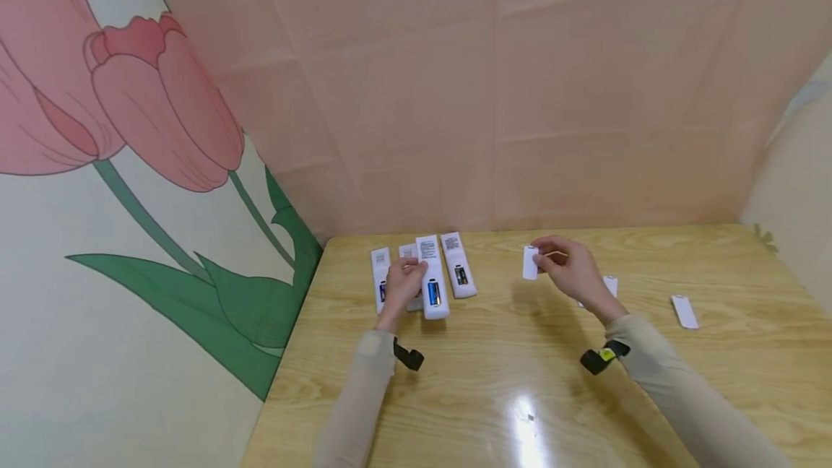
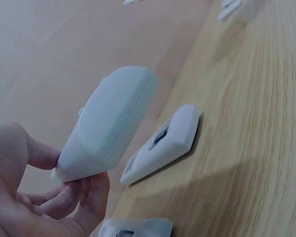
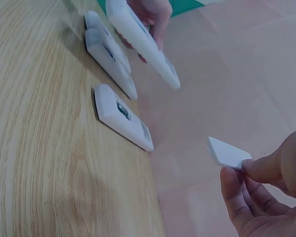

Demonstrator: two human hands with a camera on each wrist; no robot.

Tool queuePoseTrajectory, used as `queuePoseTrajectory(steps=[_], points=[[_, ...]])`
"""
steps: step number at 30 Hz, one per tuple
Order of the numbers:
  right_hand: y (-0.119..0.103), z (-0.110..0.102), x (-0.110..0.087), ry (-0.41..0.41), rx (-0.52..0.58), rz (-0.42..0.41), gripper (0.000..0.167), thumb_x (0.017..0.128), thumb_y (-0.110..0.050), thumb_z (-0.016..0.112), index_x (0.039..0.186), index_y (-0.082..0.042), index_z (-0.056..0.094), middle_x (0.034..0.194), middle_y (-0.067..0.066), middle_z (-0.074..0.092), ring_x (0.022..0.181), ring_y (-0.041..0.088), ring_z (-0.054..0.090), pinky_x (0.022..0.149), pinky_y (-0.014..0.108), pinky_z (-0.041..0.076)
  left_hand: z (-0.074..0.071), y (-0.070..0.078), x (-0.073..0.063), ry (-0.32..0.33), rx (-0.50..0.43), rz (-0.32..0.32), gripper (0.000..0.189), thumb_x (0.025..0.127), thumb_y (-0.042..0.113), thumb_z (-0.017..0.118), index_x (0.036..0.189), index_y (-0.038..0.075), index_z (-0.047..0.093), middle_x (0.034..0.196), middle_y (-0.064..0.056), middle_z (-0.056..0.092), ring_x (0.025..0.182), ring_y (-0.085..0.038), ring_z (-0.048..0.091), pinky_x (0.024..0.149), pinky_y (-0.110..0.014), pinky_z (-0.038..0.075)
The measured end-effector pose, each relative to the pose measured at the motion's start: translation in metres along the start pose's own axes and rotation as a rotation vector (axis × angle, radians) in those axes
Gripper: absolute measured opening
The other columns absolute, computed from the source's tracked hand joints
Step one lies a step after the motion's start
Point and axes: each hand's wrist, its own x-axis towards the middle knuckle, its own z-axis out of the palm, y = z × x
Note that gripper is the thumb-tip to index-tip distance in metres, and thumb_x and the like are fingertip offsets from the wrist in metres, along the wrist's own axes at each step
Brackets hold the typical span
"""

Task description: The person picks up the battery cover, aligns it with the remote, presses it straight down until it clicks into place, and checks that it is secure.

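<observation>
A tulip mural [image 1: 165,103], creased backdrop [image 1: 494,92] and wooden table [image 1: 468,374] suggest indoors, exact kind unclear.

My head view is bright and evenly lit, with white glare on the tabletop [image 1: 481,381] at five o'clock; my right hand [image 1: 572,271] throws a soft shadow toward its seven o'clock. Both wrist views look dimmer, and white covers [image 2: 230,10] at one o'clock blur in the left.

Pink tulips [image 1: 165,110] decorate the left wall [image 1: 130,352], beside a creased pinkish sheet [image 1: 416,107] behind the table [image 1: 468,381].
</observation>
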Motion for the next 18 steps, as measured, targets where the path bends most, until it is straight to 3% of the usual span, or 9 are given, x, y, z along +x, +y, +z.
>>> queuePoseTrajectory(steps=[8, 13, 18], points=[[-0.002, 0.002, -0.001, -0.001, 0.013, 0.002, 0.032, 0.107, -0.012, 0.065, 0.138, -0.002, 0.066, 0.118, 0.024, 0.069, 0.096, 0.029, 0.077, 0.075, 0.019, 0.059, 0.011, 0.000, -0.001, -0.016, -0.012, 0.010, 0.036, 0.102, 0.024, 0.069, 0.126, -0.003, 0.067, 0.118, -0.022, 0.077, 0.088, -0.018, 0.071, 0.073, -0.033, 0.061], [-0.002, 0.004, 0.000, 0.011, 0.010, 0.002, 0.030, 0.106, -0.010, 0.065, 0.136, -0.002, 0.067, 0.117, 0.024, 0.070, 0.093, 0.022, 0.077, 0.075, 0.018, 0.059, 0.018, 0.005, -0.003, -0.041, 0.007, -0.010, 0.041, 0.103, 0.030, 0.070, 0.132, 0.001, 0.067, 0.123, -0.018, 0.077, 0.101, -0.023, 0.075, 0.085, -0.042, 0.064], [-0.003, 0.006, 0.001, 0.006, 0.020, 0.000, 0.030, 0.106, -0.010, 0.065, 0.136, -0.002, 0.067, 0.116, 0.023, 0.070, 0.091, 0.017, 0.077, 0.076, 0.019, 0.059, 0.022, 0.011, -0.007, -0.052, 0.036, -0.004, 0.044, 0.104, 0.035, 0.069, 0.136, 0.004, 0.066, 0.129, -0.017, 0.074, 0.113, -0.028, 0.073, 0.092, -0.042, 0.062]])
